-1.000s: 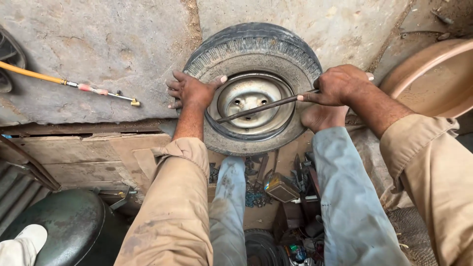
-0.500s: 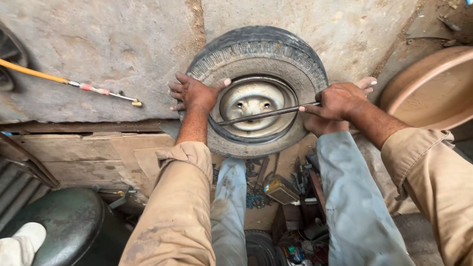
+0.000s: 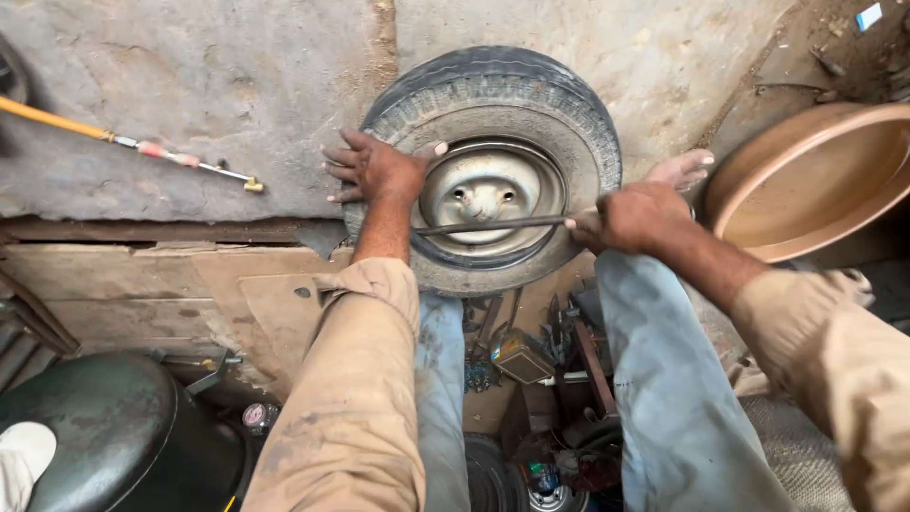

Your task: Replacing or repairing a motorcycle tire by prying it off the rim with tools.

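Note:
A small worn tyre [image 3: 512, 95] on a grey steel rim [image 3: 485, 194] lies flat on the concrete floor between my legs. My left hand [image 3: 377, 169] presses palm-down on the tyre's left sidewall, fingers spread. My right hand [image 3: 633, 218] grips the end of a dark iron tyre lever [image 3: 493, 226], which runs across the rim with its tip under the bead at the left. A bare foot [image 3: 679, 169] rests against the tyre's right side.
A large brown shallow basin [image 3: 806, 185] sits at the right. A yellow air hose with a brass nozzle [image 3: 142, 150] lies on the floor at the left. Loose tools [image 3: 531, 360] fill a pit below the tyre. A dark rounded tank [image 3: 104, 436] is at bottom left.
My right hand has pulled the lever downward and toward me, from slanting up over the rim to lying nearly level. My left hand has stayed on the sidewall.

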